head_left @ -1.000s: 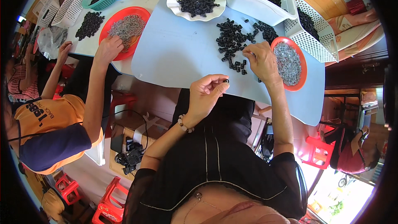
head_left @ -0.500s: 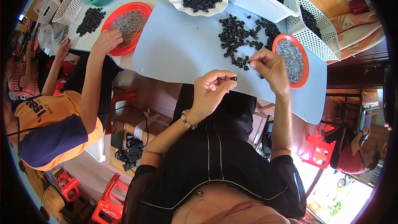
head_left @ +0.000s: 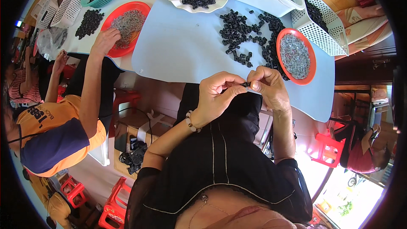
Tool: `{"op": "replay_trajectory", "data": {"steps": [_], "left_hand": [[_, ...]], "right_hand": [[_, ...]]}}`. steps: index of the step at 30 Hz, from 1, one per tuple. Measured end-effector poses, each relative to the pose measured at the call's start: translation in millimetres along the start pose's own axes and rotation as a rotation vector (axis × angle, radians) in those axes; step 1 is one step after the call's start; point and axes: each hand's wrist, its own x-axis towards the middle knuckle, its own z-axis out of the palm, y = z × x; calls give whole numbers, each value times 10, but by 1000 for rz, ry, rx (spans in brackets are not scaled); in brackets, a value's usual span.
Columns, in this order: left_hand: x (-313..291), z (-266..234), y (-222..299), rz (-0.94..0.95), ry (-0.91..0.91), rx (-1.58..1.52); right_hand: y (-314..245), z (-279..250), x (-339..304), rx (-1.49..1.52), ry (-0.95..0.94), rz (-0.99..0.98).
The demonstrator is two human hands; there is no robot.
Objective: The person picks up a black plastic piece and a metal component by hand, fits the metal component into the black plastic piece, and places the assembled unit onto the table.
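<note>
While left hand point(head_left: 215, 95) pinches small black part point(head_left: 245, 84), right hand point(head_left: 271, 90) grips its other end; loose black pieces point(head_left: 233, 29) lie beyond on pale-blue table point(head_left: 178, 48).

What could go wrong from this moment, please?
The small black part at the fingertips of the left hand and right hand might slip and drop, as it is close to the table's near edge. The right hand could also bump the nearby orange-red plate, spilling clear pieces.
</note>
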Motion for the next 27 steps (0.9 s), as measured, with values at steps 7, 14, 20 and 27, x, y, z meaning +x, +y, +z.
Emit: {"op": "replay_trajectory", "data": {"steps": [7, 14, 20, 27], "left_hand": [[-27, -48, 16, 67, -41, 319], [-26, 60, 157, 340, 0, 607], [-49, 57, 102, 456, -35, 693], [47, 88, 106, 402, 30, 677]], "right_hand": [[-22, -2, -27, -35, -26, 38], [-121, 48, -77, -125, -53, 46], [-123, 91, -107, -258, -31, 9], [-8, 15, -44, -24, 2, 76]]}}
